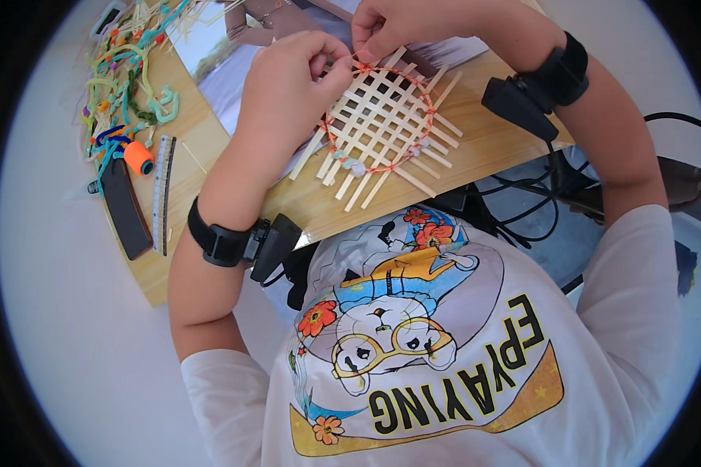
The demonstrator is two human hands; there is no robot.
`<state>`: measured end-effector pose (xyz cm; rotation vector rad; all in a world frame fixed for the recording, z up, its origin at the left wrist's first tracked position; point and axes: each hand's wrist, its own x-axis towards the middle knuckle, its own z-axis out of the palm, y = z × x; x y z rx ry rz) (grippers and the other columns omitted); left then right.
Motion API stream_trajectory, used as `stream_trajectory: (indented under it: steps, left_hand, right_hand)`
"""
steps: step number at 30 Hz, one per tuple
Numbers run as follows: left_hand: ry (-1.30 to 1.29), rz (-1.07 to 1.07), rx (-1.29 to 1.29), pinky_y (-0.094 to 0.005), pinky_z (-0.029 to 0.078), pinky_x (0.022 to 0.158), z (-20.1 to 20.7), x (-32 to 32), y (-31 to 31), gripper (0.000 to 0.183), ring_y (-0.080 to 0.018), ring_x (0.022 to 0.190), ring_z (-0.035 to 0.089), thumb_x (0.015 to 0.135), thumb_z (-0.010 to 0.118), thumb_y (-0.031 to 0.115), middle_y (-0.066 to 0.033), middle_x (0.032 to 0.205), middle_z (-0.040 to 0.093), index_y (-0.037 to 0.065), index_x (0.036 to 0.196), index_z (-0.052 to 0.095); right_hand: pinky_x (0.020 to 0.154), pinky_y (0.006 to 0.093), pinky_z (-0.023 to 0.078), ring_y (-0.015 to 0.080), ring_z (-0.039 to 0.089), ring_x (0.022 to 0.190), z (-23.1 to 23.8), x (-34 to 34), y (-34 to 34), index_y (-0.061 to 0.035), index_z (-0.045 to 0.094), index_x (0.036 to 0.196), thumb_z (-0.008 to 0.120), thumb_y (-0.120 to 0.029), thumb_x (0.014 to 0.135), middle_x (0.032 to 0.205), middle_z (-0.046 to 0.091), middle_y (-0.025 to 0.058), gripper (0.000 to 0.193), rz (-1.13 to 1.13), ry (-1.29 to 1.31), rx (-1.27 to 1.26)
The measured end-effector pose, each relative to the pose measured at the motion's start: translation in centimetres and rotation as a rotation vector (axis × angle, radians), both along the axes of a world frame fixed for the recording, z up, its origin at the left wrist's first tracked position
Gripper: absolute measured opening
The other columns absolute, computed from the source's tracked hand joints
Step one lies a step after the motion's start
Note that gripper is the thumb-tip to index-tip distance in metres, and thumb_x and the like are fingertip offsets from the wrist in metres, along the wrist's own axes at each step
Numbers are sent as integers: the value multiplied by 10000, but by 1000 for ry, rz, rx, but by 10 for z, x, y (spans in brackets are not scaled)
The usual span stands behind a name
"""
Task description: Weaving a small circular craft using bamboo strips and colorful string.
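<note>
A woven lattice of pale flat wooden strips (370,117) lies at the near edge of the table, its strip ends sticking out all round. Thin orange cord (431,109) runs round it in a ring, knotted in places, with small pale fuzzy bits (356,167) along the near side. At the far edge of the lattice, my left hand (300,82) pinches the orange cord between thumb and finger. Close beside it my right hand (393,29) is closed too, its fingertips together on a loose length of that cord.
Left on the wooden table (199,128) are tangled coloured fuzzy stems (136,66), an orange spool (138,158), a clear ruler (163,194) and a dark brown bar (126,210). A printed sheet (210,58) lies beyond the lattice. Black cables (549,218) hang at the right.
</note>
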<state>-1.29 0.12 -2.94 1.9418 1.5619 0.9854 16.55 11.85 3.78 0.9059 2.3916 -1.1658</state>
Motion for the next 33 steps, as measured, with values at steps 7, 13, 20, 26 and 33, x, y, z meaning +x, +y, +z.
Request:
stream_trajectory:
  steps: [7,13,20,26,33]
  left_hand:
    - [75,-58,-143,-336,451,586,0,-4,6,176,-184,595,542,823,726,229,-31,644,539,66,890,737]
    - [-1,-116,-354,-238,395,618,12,0,4,173,-58,664,453,872,703,174,34,690,504,27,960,727]
    - [125,-195,-122,-363,436,697,17,12,1,178,-190,678,506,788,719,211,-26,626,480,35,816,718]
    - [89,-196,-382,-284,394,630,28,19,3,147,-101,679,440,825,690,115,-1,708,490,-10,904,696]
    - [155,-241,-327,-270,381,612,28,19,5,160,-95,662,426,834,695,133,-2,729,515,-8,910,696]
  right_hand:
    - [696,314,520,170,658,769,5,18,-15,-12,739,1015,695,-213,914,875,736,71,229,-170,113,-213]
    - [726,326,524,198,669,789,-6,24,-27,2,722,980,662,-168,922,859,723,117,189,-128,168,-37]
    - [773,384,525,337,659,838,-25,48,-39,31,700,958,664,-99,872,895,689,196,160,-63,393,111]
    - [877,407,489,358,600,957,-31,58,-54,3,689,906,691,-83,858,934,631,185,98,-105,502,126]
    - [903,401,473,335,577,998,-24,63,-61,-30,687,904,727,-122,868,940,632,143,107,-154,580,186]
